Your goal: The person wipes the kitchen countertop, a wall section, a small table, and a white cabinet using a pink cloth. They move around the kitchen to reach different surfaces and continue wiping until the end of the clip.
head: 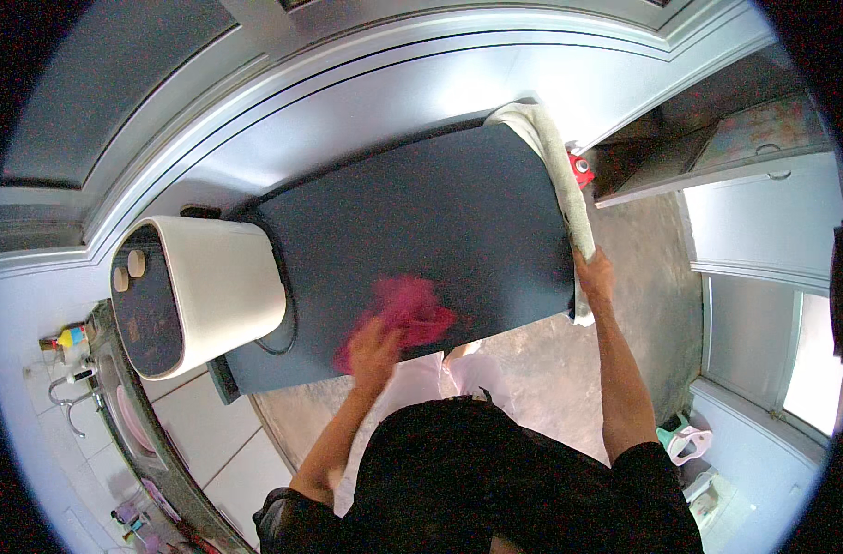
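A dark flat tabletop spans the middle of the view. My left hand is on a crumpled pink-red cloth near the front edge; both are blurred, and the fingers rest over the cloth. At the right edge, my right hand grips the lower part of a long pale cloth, which is bunched along that edge up to the far corner. A white air fryer or similar appliance with two round knobs lies left of the pink-red cloth, a black cord beside it.
Behind the tabletop runs a pale wall. A red object shows just past the right edge. Farther right are cabinets. At lower left stand a counter with a sink, a faucet and a yellow bottle.
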`<state>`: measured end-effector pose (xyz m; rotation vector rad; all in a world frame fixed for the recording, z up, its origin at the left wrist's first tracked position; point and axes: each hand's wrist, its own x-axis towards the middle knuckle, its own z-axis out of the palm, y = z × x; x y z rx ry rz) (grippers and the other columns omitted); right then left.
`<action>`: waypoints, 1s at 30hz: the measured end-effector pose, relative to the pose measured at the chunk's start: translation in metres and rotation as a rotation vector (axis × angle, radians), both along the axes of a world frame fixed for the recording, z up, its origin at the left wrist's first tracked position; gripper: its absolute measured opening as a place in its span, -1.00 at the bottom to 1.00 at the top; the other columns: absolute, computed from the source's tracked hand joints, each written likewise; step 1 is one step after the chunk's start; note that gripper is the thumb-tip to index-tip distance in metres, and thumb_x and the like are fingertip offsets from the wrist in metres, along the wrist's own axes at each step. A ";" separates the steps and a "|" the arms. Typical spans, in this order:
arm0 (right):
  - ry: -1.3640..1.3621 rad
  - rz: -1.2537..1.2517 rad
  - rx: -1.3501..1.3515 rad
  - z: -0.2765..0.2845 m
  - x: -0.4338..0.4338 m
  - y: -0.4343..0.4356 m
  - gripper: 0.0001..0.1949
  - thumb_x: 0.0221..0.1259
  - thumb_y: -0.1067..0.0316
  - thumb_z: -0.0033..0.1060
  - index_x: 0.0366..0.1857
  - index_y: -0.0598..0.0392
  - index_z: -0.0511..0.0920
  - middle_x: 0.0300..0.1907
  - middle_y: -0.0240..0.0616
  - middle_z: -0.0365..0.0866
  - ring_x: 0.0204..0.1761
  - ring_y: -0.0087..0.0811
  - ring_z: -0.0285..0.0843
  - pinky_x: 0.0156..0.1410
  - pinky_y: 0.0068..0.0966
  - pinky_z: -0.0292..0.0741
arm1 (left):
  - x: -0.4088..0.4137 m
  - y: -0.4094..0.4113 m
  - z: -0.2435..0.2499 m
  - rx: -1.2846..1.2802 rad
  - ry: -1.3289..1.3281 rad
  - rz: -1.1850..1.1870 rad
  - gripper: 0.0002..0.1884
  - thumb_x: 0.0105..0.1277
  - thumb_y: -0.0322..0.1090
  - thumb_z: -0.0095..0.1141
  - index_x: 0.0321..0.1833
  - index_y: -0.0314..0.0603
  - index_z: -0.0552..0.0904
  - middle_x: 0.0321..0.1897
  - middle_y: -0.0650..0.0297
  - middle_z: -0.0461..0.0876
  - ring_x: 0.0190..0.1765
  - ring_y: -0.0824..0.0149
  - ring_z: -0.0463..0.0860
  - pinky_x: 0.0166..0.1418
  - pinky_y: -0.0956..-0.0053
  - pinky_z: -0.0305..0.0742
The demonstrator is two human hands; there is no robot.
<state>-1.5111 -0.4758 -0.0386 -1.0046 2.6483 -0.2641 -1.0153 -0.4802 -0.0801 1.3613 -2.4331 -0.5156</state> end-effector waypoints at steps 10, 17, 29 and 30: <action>0.079 0.016 0.033 -0.002 -0.002 -0.002 -0.42 0.25 -0.24 0.19 0.02 0.12 0.62 -0.15 0.09 0.73 -0.09 0.12 0.71 0.02 0.00 0.59 | -0.055 -0.059 0.019 -0.114 -0.125 0.430 -0.58 0.35 -0.19 0.19 0.26 -0.04 0.58 0.39 -0.07 0.41 0.41 -0.13 0.38 0.43 -0.06 0.25; 0.077 0.040 0.048 0.007 0.000 -0.002 -0.42 0.26 -0.26 0.18 -0.04 0.16 0.62 -0.18 0.13 0.72 -0.09 0.12 0.71 -0.02 -0.02 0.59 | -0.014 -0.038 0.007 0.030 -0.122 -0.021 -0.61 0.36 -0.21 0.17 0.24 -0.01 0.58 0.41 0.00 0.40 0.43 -0.04 0.39 0.41 -0.08 0.25; 0.126 0.044 0.051 0.003 0.000 -0.001 -0.45 0.23 -0.23 0.24 -0.06 0.13 0.64 -0.22 0.08 0.73 -0.15 0.12 0.73 -0.06 0.00 0.61 | -0.168 -0.098 0.017 -0.054 -0.031 -0.021 -0.61 0.35 -0.24 0.10 0.24 -0.01 0.56 0.38 -0.04 0.40 0.42 -0.06 0.39 0.36 -0.07 0.31; 0.129 0.047 0.070 0.003 -0.003 -0.001 -0.45 0.23 -0.23 0.24 -0.06 0.13 0.64 -0.22 0.08 0.73 -0.15 0.12 0.72 -0.05 0.00 0.61 | -0.169 -0.079 0.012 -0.125 0.045 -0.172 -0.62 0.36 -0.25 0.07 0.23 -0.01 0.56 0.39 -0.02 0.40 0.42 -0.06 0.39 0.36 -0.06 0.31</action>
